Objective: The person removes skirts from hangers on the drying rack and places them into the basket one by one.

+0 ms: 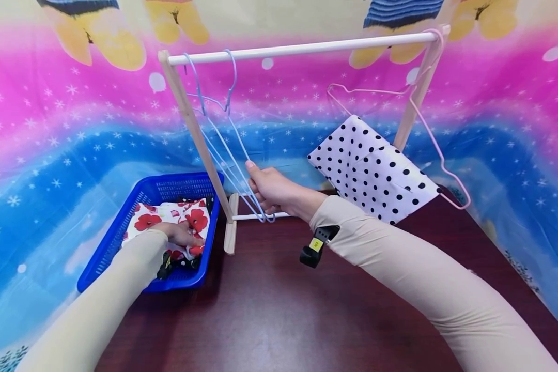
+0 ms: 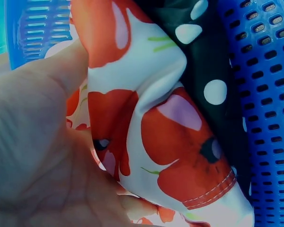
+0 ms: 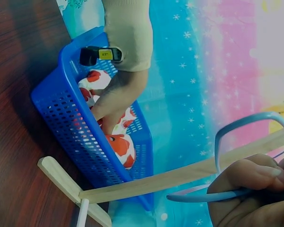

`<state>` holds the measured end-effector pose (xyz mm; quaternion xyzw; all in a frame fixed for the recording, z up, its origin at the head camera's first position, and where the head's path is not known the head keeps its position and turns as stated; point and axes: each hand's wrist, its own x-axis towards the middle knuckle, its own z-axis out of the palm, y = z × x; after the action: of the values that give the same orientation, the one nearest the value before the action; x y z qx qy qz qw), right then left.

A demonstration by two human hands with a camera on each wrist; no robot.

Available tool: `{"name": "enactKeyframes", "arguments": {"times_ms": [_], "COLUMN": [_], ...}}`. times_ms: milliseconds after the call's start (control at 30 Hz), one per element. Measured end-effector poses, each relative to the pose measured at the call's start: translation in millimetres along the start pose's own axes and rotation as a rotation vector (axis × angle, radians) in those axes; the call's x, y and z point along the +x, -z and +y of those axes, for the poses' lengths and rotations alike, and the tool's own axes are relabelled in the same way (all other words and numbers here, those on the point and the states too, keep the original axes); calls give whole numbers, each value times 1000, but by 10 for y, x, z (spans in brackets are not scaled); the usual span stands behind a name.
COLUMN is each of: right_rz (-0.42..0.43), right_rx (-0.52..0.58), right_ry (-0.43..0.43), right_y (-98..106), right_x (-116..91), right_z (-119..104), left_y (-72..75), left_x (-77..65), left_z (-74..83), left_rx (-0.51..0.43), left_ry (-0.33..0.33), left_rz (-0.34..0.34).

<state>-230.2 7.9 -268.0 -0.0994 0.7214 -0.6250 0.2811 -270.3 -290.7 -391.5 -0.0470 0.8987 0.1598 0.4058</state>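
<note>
In the blue basket [image 1: 179, 285] at the left, my left hand [image 1: 179, 233] grips a white cloth with red flowers [image 2: 175, 137]. Its thumb disappears behind a fold of that fabric in the left wrist view. Beneath lies a black cloth with white dots [image 2: 199, 56]. My right hand [image 1: 274, 188] holds a light blue hanger [image 1: 239, 137] by its lower end, thumb pressed along the wire. The hook stays over the rack's white rod [image 1: 302, 49]. A second blue hanger [image 1: 198, 85] hangs just left of it, its lower end close to my fingers.
The rack's left wooden post [image 1: 192, 119] stands between basket and right hand, its foot [image 1: 230, 235] on the dark table [image 1: 269, 310]. At the rack's right end hangs a pink hanger [image 1: 430, 132] carrying a white cloth with black dots [image 1: 372, 168]. A printed curtain [image 1: 74, 150] encloses the back.
</note>
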Motion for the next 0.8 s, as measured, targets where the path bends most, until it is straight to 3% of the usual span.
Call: {"name": "enactKeyframes", "arguments": {"times_ms": [267, 500, 700, 800], "right_rz": [19, 36, 37, 32], "right_rx": [-22, -51, -17, 24], "right_ry": [-2, 10, 12, 9], "right_y": [-68, -119, -148, -151], "right_x": [11, 24, 33, 33], "right_z": [-11, -18, -23, -23], "left_y": [10, 11, 1, -4], "left_x": [2, 17, 50, 44], "left_z": [39, 91, 78, 73], "left_rx": [119, 31, 102, 124], "left_ry": [-29, -51, -98, -78], "left_rz": [15, -13, 0, 8]}}
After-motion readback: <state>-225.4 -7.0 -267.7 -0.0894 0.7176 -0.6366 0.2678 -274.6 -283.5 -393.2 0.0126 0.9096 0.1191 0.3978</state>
